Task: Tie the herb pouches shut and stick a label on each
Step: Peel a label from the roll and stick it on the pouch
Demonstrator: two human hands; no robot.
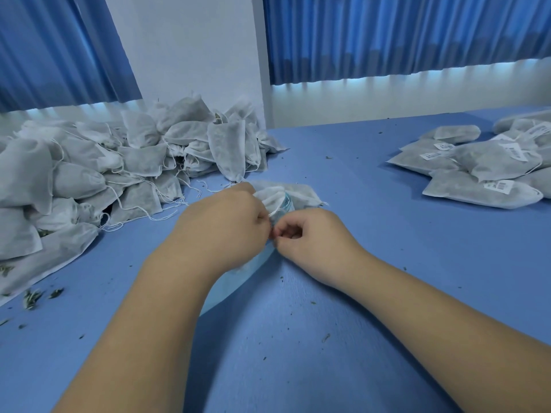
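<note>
Just beyond the knuckles lay the herb pouch [269,195], its drawstring [275,210] pinched by the curled fingers of the left hand [223,225] and right hand [307,234] (fingertips nearly touching), presumably to cinch a knot, with the untied pile [134,162] left of them and the labelled pouches [483,174] well off right.

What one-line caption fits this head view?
Tying step: left hand and right hand pinch the drawstring of a pouch on the blue table, between an unlabelled pile and labelled pouches.
</note>
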